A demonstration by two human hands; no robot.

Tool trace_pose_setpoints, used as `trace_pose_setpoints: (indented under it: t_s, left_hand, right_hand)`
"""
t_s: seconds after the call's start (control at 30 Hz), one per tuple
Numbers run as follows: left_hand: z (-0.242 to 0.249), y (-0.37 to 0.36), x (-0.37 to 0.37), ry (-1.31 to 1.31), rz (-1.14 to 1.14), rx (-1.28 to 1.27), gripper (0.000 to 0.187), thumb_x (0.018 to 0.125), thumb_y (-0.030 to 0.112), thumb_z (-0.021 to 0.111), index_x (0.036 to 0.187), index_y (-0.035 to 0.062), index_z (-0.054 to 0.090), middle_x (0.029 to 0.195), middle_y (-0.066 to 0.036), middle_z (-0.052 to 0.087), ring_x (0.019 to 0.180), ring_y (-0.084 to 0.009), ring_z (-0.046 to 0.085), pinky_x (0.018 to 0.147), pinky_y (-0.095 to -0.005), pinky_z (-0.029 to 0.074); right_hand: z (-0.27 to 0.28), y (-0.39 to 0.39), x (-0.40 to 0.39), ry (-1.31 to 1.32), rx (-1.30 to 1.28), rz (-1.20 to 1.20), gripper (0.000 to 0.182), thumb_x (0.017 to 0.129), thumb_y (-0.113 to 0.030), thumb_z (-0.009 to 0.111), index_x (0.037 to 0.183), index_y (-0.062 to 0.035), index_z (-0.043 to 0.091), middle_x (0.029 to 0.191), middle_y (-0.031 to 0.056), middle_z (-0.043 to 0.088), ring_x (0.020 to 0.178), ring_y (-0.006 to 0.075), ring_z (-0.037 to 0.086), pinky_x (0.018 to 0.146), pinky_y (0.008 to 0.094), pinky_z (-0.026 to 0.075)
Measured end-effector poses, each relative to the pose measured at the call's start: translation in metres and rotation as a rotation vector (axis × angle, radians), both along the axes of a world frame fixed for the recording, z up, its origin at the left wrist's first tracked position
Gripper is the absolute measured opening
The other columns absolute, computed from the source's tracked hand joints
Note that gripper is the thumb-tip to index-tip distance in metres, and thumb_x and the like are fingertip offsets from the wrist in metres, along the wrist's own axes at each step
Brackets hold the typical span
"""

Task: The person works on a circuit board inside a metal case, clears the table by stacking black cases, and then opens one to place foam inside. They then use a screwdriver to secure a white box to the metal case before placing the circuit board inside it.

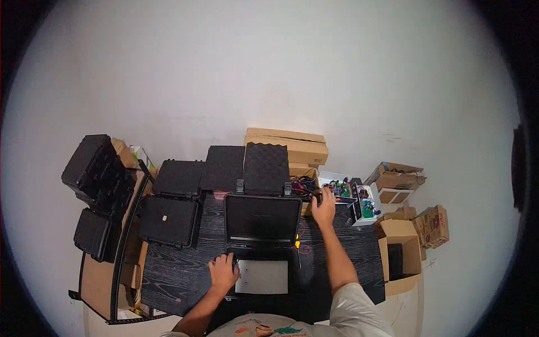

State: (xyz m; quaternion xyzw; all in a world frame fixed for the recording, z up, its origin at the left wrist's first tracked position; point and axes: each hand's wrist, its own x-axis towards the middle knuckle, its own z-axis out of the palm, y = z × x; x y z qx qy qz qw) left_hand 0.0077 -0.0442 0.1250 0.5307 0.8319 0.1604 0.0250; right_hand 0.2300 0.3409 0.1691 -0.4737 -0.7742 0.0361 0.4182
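Note:
A black hard case (263,220) stands open on the table in front of me, its lid raised. A light grey panel (261,277) lies in its base. My left hand (223,272) is at the left edge of the base, fingers curled around a small dark thing I cannot make out. Farther off to the right, my right hand (324,209) reaches to the cardboard box of cables (306,208). Its fingers are closed around something dark, too small to name. A yellow-handled screwdriver (297,242) and a thin red wire (304,249) lie right of the case.
Closed black cases (168,221) stand on the left of the dark table (353,253), and more are stacked (96,168) beyond it. White trays with circuit boards (366,205) sit at the right back. Cardboard boxes stand behind (286,145) and right (402,255).

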Motion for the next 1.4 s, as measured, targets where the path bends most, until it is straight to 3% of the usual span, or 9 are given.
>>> trace_pose_setpoints:
  t_s: [0.17,0.23,0.37,0.5,0.63,0.83,1.07,1.2,1.4]
  left_hand:
    - [-0.01,0.003,-0.005,-0.177,0.046,0.088,0.06,0.079,0.024,0.075,0.135,0.0059,0.063,0.112,-0.013,0.067,0.113,-0.0325,0.061,0.099,-0.0528,0.037]
    - [-0.006,0.005,-0.006,-0.257,0.045,0.193,0.057,0.079,0.023,0.075,0.133,0.0062,0.064,0.11,-0.014,0.069,0.112,-0.0319,0.063,0.1,-0.0508,0.038]
    - [0.028,0.007,0.004,-0.551,0.015,0.399,0.051,0.079,0.014,0.077,0.129,0.0064,0.067,0.102,-0.012,0.069,0.1,-0.0264,0.067,0.094,-0.0407,0.048]
    - [0.076,0.012,0.025,-0.764,-0.141,0.488,0.049,0.079,0.003,0.077,0.127,0.005,0.068,0.097,-0.01,0.067,0.088,-0.0184,0.066,0.082,-0.0315,0.053]
    - [0.1,0.014,0.042,-1.006,-0.304,0.519,0.048,0.085,-0.003,0.077,0.131,0.0046,0.065,0.111,-0.005,0.066,0.101,-0.0169,0.065,0.094,-0.0316,0.05]
    - [0.095,0.008,0.044,-1.492,-0.264,0.624,0.06,0.094,-0.007,0.069,0.148,0.0053,0.048,0.136,-0.007,0.059,0.111,-0.012,0.063,0.1,-0.0294,0.051]
    - [0.077,0.002,0.039,-1.76,-0.272,0.39,0.077,0.096,-0.006,0.069,0.161,0.0081,0.03,0.147,-0.012,0.053,0.115,-0.0174,0.064,0.103,-0.0324,0.051]
    - [0.052,0.0,0.041,-1.285,-0.412,0.323,0.081,0.099,0.0,0.068,0.165,0.0082,0.022,0.153,-0.017,0.05,0.13,-0.0269,0.059,0.108,-0.0393,0.05]
    - [0.038,-0.008,0.006,-0.417,-0.408,0.125,0.07,0.091,0.025,0.076,0.152,0.003,0.048,0.153,-0.023,0.051,0.142,-0.0382,0.049,0.121,-0.053,0.033]
  right_hand:
    - [-0.007,-0.082,0.021,0.214,0.104,0.091,0.033,0.088,-0.005,0.067,0.121,-0.002,0.065,0.131,0.0194,0.063,0.125,0.0408,0.055,0.111,0.0486,0.042]
    - [-0.008,-0.123,0.019,0.22,0.088,0.151,0.03,0.087,-0.001,0.066,0.117,-0.0024,0.066,0.128,0.0192,0.065,0.119,0.0384,0.06,0.104,0.046,0.049]
    - [-0.016,-0.197,0.004,0.236,-0.489,0.459,0.041,0.086,-0.004,0.071,0.127,-0.0037,0.065,0.125,0.0177,0.068,0.115,0.0376,0.064,0.097,0.0457,0.053]
    - [0.012,-0.247,-0.022,0.231,-0.446,0.794,0.06,0.088,-0.003,0.073,0.145,-0.0066,0.054,0.137,0.0145,0.063,0.118,0.0282,0.067,0.094,0.0374,0.058]
    - [0.012,-0.257,-0.033,0.284,-0.696,0.959,0.068,0.091,-0.006,0.075,0.152,-0.0069,0.047,0.136,0.0129,0.063,0.121,0.026,0.066,0.101,0.0385,0.056]
    - [0.008,-0.238,-0.017,0.811,-1.327,0.926,0.06,0.105,-0.055,0.056,0.142,-0.0078,0.052,0.11,0.012,0.069,0.092,0.0221,0.073,0.076,0.0376,0.061]
    - [0.074,-0.224,0.021,1.185,-1.437,0.791,0.065,0.101,-0.073,0.045,0.119,-0.0114,0.054,0.097,0.0142,0.069,0.072,0.0249,0.071,0.06,0.0367,0.058]
    - [0.113,-0.196,0.045,1.284,-1.325,0.862,0.059,0.104,-0.069,0.043,0.116,-0.0121,0.053,0.099,0.0148,0.069,0.067,0.0251,0.071,0.055,0.0343,0.056]
    - [0.178,-0.131,0.063,1.027,-0.983,0.807,0.061,0.104,-0.069,0.042,0.113,-0.0101,0.055,0.095,0.0137,0.069,0.069,0.0239,0.071,0.057,0.0353,0.056]
